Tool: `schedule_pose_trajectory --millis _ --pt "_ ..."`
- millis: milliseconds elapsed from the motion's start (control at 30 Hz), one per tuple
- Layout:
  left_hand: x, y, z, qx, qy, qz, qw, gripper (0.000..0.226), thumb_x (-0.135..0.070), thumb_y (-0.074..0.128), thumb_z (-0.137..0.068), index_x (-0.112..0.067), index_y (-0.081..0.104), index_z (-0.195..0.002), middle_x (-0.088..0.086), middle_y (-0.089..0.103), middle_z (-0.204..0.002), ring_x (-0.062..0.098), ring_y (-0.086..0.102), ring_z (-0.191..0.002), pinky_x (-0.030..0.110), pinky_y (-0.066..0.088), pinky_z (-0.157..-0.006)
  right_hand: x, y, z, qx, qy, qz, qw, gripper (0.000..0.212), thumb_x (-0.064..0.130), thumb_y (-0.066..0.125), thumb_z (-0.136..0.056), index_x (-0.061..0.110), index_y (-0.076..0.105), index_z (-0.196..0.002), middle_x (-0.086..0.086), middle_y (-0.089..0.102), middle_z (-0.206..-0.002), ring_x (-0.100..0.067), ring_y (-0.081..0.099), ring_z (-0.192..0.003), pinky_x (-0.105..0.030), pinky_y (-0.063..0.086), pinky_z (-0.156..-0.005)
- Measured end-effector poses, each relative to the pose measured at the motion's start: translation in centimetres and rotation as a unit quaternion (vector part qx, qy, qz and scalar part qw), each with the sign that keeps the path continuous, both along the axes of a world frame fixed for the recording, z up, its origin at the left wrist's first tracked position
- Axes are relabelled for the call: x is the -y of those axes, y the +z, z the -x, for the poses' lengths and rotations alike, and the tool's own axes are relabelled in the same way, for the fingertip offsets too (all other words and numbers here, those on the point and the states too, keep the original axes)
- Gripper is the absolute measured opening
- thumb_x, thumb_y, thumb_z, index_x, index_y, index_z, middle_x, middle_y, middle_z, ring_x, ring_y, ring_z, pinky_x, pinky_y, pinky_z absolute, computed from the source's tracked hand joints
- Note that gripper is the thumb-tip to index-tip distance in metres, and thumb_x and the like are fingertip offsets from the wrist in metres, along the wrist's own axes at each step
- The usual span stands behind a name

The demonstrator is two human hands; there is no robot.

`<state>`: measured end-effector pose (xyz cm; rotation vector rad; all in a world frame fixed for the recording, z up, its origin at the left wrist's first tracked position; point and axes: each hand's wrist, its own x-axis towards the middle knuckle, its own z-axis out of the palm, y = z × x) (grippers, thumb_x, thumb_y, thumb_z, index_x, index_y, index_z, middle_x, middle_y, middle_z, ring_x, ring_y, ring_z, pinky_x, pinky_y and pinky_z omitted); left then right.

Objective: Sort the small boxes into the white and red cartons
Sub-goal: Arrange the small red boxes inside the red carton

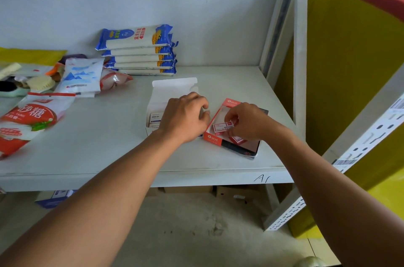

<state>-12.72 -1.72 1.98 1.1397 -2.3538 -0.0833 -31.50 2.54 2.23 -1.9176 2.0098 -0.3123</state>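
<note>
Pinching a small red box (223,126) in my right hand (244,121), inside the red carton (215,138). Left hand (185,117) curled over the white carton (157,96) just left of that pinch; cannot tell if it holds anything; white boxes (154,118) beneath

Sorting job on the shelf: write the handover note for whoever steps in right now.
Left hand: curled over the open white carton; whether it holds anything cannot be seen.
Right hand: pinching a small red-and-white box over the open red carton.
Both cartons sit side by side on the shelf, white on the left.
Done: a few small white boxes already stand in the white carton.
Left: seat the red box. No loose boxes visible.
</note>
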Motion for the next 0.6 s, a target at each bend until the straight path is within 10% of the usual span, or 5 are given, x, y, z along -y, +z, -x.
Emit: schedule_pose_trajectory --millis 233,600 --pt "0.4 0.5 0.4 -0.015 0.007 -0.006 1.000 0.018 -0.029 0.058 -0.085 -0.017 0.068 -0.095 0.001 0.067 -0.103 0.025 0.063 -0.085 0.038 0.047 -0.079 -0.5 1.1 -0.7 -0.015 0.107 -0.057 0.992 0.037 0.010 0.074 -0.076 0.028 0.071 -0.108 0.008 0.067 -0.115 -0.015 0.061 -0.103 -0.025 0.052 -0.083" --pt "0.6 1.2 0.8 -0.011 -0.010 0.011 1.000 0.017 -0.027 0.056 -0.084 -0.018 0.069 -0.091 0.000 0.067 -0.103 0.024 0.063 -0.088 0.040 0.049 -0.081 -0.7 2.8 -0.8 -0.010 0.093 -0.005 0.996 0.033 0.019 0.074 -0.081 0.025 0.068 -0.114 0.007 0.062 -0.114 -0.016 0.061 -0.097 -0.026 0.052 -0.076"
